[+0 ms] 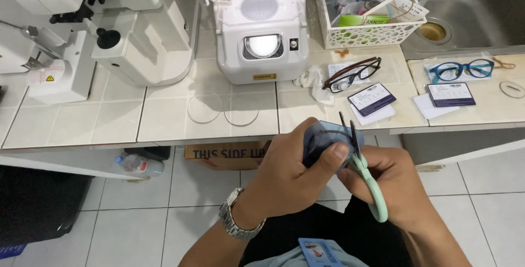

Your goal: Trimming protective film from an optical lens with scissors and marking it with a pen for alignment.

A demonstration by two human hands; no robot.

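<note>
My left hand (290, 171) grips a small dark blue-grey sheet (324, 138), thumb pressed on its face. My right hand (391, 182) holds mint-green-handled scissors (365, 171), whose dark blades point up and lie against the sheet's right edge. Both hands hover in front of the tiled counter (164, 119). Two round clear lenses (205, 107) lie on the counter just beyond my hands. Dark-framed glasses (351, 73) rest to the right, blue-framed glasses (460, 69) farther right.
A white lens machine (261, 26) stands at the back, a larger white device (93, 26) to its left. A white basket (367, 13) of packets sits by a steel sink (470, 4). Dark cards on white paper (372, 99) lie nearby. A cardboard box (227, 154) and a bottle (134, 164) are below.
</note>
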